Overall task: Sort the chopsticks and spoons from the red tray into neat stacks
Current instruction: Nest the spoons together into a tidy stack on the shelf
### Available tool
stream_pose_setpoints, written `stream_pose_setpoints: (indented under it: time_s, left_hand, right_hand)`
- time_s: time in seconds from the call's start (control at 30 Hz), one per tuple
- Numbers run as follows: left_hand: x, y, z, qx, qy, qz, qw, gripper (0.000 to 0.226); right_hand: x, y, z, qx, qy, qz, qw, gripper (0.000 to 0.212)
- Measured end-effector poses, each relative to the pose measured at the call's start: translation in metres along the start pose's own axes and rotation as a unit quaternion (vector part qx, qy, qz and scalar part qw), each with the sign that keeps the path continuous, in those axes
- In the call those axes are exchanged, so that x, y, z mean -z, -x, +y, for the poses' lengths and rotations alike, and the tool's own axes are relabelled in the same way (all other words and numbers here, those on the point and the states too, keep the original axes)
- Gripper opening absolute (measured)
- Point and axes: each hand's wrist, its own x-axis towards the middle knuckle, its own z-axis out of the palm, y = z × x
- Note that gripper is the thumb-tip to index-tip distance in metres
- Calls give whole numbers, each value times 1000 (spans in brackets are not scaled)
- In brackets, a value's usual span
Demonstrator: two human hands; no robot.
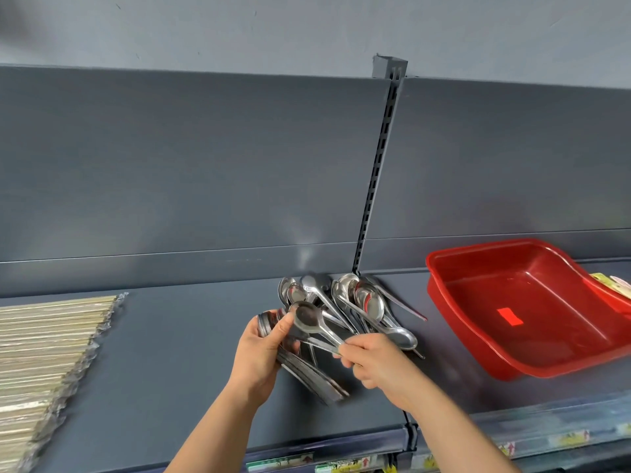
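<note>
My left hand [258, 353] grips a nested stack of steel spoons [307, 372], handles pointing down to the right. A single steel spoon [307, 318] is pinched by its handle in my right hand [374, 361], and its bowl rests over the top of the stack. Behind my hands, a loose pile of spoons [355, 302] lies on the grey shelf [170, 353] against the back panel. Wrapped chopsticks [44, 349] lie in a neat row at the far left of the shelf. The red tray [526, 312] sits to the right, holding only a red label.
A slotted upright post [379, 172] divides the grey back panels behind the spoon pile. Some yellow and white packaging [611, 283] shows behind the tray's right rim. Price labels run along the shelf's front edge [341, 467].
</note>
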Motion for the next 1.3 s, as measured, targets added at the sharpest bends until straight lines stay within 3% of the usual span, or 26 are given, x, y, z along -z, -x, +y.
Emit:
stream_pose_setpoints:
  time_s: [0.27, 0.4, 0.5, 0.57, 0.63, 0.83, 0.97, 1.1, 1.2, 1.3]
  left_hand:
    - [3, 5, -1, 39, 8, -31, 999, 47]
    - [3, -2, -2, 30, -20, -22, 999, 25]
    - [4, -9, -3, 21, -36, -7, 999, 23]
    - [5, -13, -3, 22, -22, -3, 1000, 27]
    - [5, -17, -3, 28, -1, 4, 1000, 28]
    - [-5, -24, -7, 60, -6, -7, 998, 18]
    - [-11, -26, -9, 94, 4, -9, 996, 7]
    - [-16, -23, -11, 123, 2, -33, 992, 21]
    - [-24, -19, -10, 138, 21, -56, 989, 38]
    - [-32, -17, -12, 150, 31, -72, 986, 49]
  right_hand:
    - [-6, 3, -8, -35, 13, -47, 998, 25]
    - [-8, 1, -7, -18, 66, -80, 994, 29]
    - [6, -9, -4, 24, 170, 33, 985, 34]
    - [26, -19, 4, 88, 272, 172, 943, 28]
    - [45, -27, 10, 107, 336, 255, 901, 19]
    - [59, -50, 12, 65, 459, 236, 854, 7]
    - [63, -58, 11, 57, 481, 220, 847, 12]
    - [67, -55, 3, 95, 394, 238, 882, 35]
    - [69, -46, -13, 142, 197, 246, 938, 15]
    - [66, -36, -26, 169, -10, 166, 972, 25]
